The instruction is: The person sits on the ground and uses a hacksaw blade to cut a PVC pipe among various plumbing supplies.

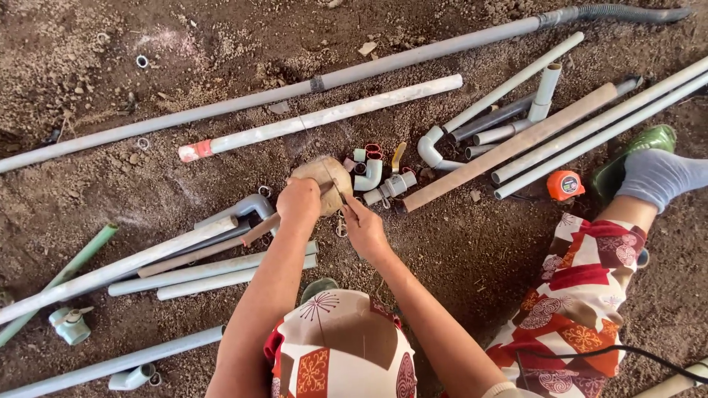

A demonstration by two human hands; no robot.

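Note:
My left hand (299, 204) grips a tan roll of tape (324, 177) held just above the dirt ground. My right hand (363, 225) pinches the loose end of the tape right beside the roll, fingers closed on a thin strip. A brown pipe (221, 247) runs from under my left hand toward the lower left. Several small grey elbow and tee fittings (376, 175) lie just beyond the roll.
Long grey and white pipes (317, 116) lie across the dirt above and to the left. An orange tape measure (565, 184) sits at right near my sock-covered foot (656, 177). A green valve (70, 324) lies lower left. My patterned-clothed knees fill the bottom.

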